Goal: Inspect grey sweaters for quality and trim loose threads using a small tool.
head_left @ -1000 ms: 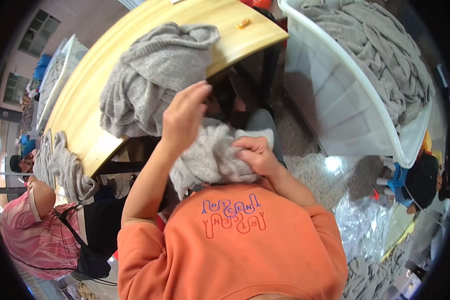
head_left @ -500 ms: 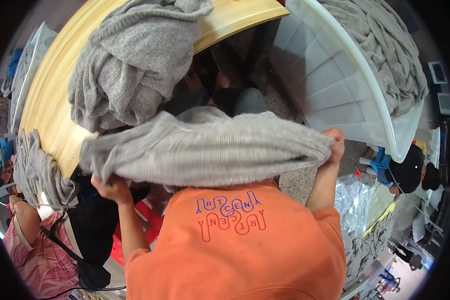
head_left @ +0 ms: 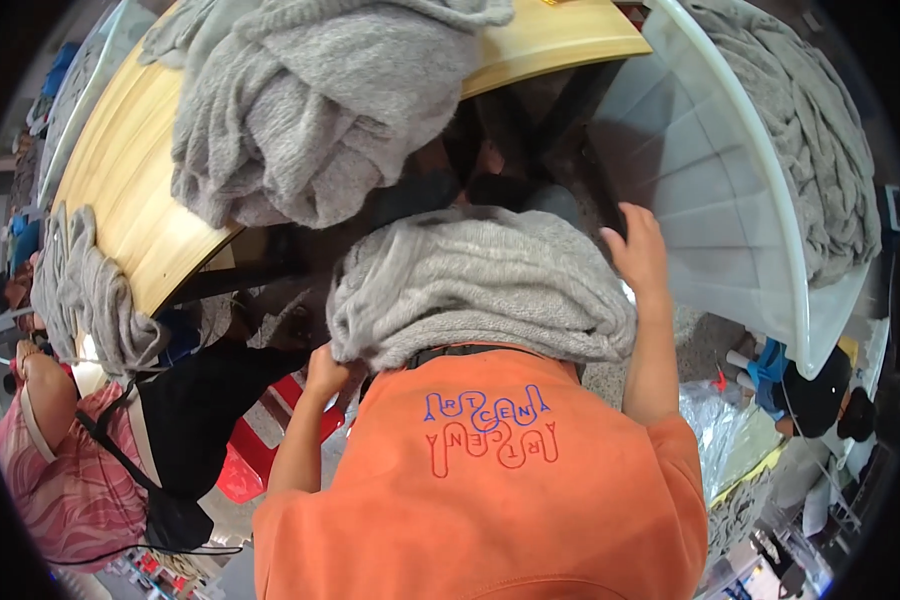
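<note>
A grey knitted garment (head_left: 480,280) lies bunched in thick folds across my lap, against the orange shirt. My left hand (head_left: 327,373) is closed at its near left corner, with the fingertips partly hidden under the knit. Off the garment's right side, my right hand (head_left: 640,250) is raised, fingers stretched and thumb apart, holding nothing. A big heap of the same grey knitwear (head_left: 320,110) rests on the wooden table ahead and hangs over its edge.
The curved wooden table (head_left: 120,170) bears another grey knit piece (head_left: 95,290) at its left end. To the right stands a pale plastic bin (head_left: 705,190) piled with grey knitwear (head_left: 810,130). A person in pink and black (head_left: 185,450) sits close on my left, near a red stool (head_left: 245,465).
The garment, stretched wide between both hands before, is now gathered on my lap. My right hand has let go and lifted; my left has moved inward to the right.
</note>
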